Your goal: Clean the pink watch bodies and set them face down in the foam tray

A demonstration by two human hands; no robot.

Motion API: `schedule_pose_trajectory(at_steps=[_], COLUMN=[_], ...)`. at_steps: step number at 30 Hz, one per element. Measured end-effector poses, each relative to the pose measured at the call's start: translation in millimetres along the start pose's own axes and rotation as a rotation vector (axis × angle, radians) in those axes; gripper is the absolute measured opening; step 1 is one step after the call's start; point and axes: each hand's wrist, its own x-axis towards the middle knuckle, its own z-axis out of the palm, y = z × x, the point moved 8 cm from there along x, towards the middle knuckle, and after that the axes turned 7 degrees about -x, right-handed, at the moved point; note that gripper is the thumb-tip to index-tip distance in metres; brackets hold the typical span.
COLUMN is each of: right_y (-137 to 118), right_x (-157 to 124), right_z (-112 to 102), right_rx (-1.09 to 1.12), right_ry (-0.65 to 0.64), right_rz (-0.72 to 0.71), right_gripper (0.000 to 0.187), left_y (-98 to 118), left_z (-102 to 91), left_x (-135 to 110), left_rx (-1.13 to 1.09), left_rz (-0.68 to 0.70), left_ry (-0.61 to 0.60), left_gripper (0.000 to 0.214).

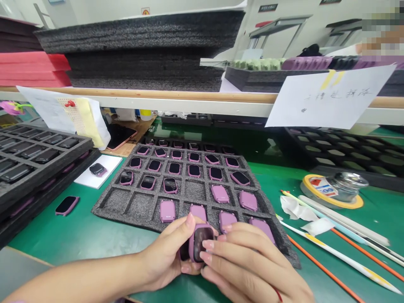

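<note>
My left hand [168, 248] is closed around a purple-cased smartwatch body [198, 244], without a strap, its thumb on the upper edge. Behind it another dark face edge shows, perhaps a second watch in the same hand. The fingers of my right hand [249, 261] are bent against the dark screen and the watch's right side. Just beyond both hands lies a grey foam tray [139, 208] of similar watch bodies. Most sit screen up; those in the nearer rows, such as one purple watch back [167, 210], lie face down. A few slots hold no watch.
At left are a watch on a white pad [94, 179], a loose watch [67, 205] and stacked trays [44, 151]. Right of the tray lie a tape roll [307, 191] with a glass jar [347, 183], sticks and paper scraps [296, 208]. A shelf edge [176, 99] crosses above.
</note>
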Motion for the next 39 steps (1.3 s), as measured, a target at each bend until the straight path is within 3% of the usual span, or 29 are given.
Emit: schedule_pose_trajectory(at_steps=[4,10,13,18,20,23,26,31,33,35,39], right_y=[13,23,23,19,29,63,91,109,109,103,72], right_x=[8,5,7,12,15,19,27,30,26,23,19], right_z=[13,15,14,12,7,7,29,73,67,47,8], right_rx=[0.114,0.299,0.279,0.237,0.176,0.053,0.000,-0.008,-0.001,0.015,0.136], right_ry=[-0.024,0.000,-0.015,-0.048,-0.027,0.003,-0.064,-0.149,-0.112,-0.039,0.043], right_rz=[0.186,0.318,0.300,0.167,0.164,0.341,0.453,0.461,0.472,0.482,0.394], right_gripper=[0.061,0.056,0.051,0.055,0.053,0.041,0.038,0.035,0.035,0.034,0.018], left_y=[2,2,1,0,2,1,-9,-14,-5,2,6], left_z=[3.8,0.2,-4.3,-2.8,0.5,3.6,4.9,14.5,14.4,12.1,6.2], left_x=[1,2,1,0,-1,-2,-2,-1,-1,-1,0], left_rx=[0.114,0.059,0.044,0.065,0.062,0.153,0.228,0.225,0.343,0.453,0.496], left_rz=[0.081,0.056,0.023,0.005,0.028,0.039,-0.037,-0.113,-0.055,-0.009,0.029], left_ry=[-0.054,-0.005,0.063,0.066,0.021,-0.043,-0.112,-0.281,-0.253,-0.188,-0.093], left_gripper=[0.056,0.055,0.059,0.063,0.059,0.052,0.056,0.059,0.062,0.065,0.072])
